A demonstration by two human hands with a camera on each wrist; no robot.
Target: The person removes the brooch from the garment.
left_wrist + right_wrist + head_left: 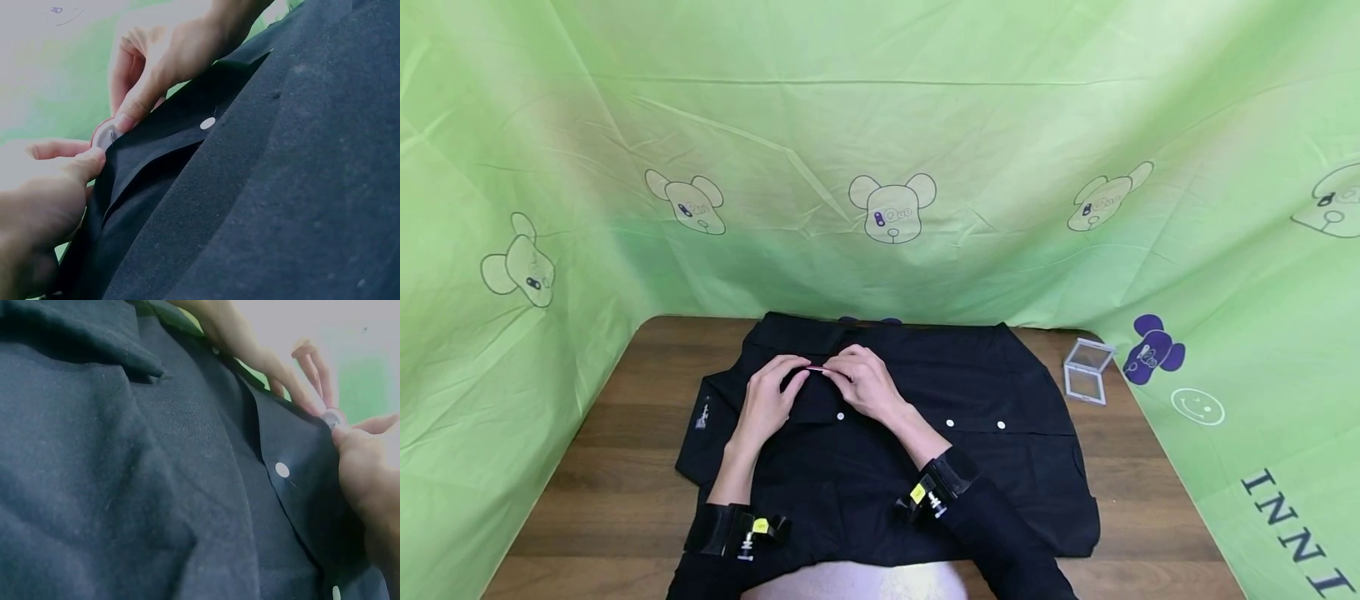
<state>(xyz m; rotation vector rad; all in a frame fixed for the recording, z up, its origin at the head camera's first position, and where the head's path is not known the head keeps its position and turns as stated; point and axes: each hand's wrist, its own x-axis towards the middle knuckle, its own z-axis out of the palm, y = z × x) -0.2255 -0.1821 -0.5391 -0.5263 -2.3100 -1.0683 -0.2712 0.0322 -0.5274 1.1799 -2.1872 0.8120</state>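
A black shirt [985, 483] with white buttons [840, 416] lies spread on the table. Over its upper left part, both hands meet at a small round pin badge [100, 135] with a red rim; its pale back and metal pin show in the left wrist view. My left hand [767, 400] pinches one side of the badge between thumb and fingers. The right hand [867, 385] pinches the opposite side, thumb at the pin. Dark cloth of the shirt lies right beside the badge, under the fingertips. In the head view the badge appears edge-on as a thin pink line.
A hinged square clear case [1086, 383] stands open at the table's right back. Green cloth [887, 108] with printed bear heads hangs behind and on both sides. Brown wooden table [617, 467] shows around the shirt. A folded sleeve [706, 417] lies at left.
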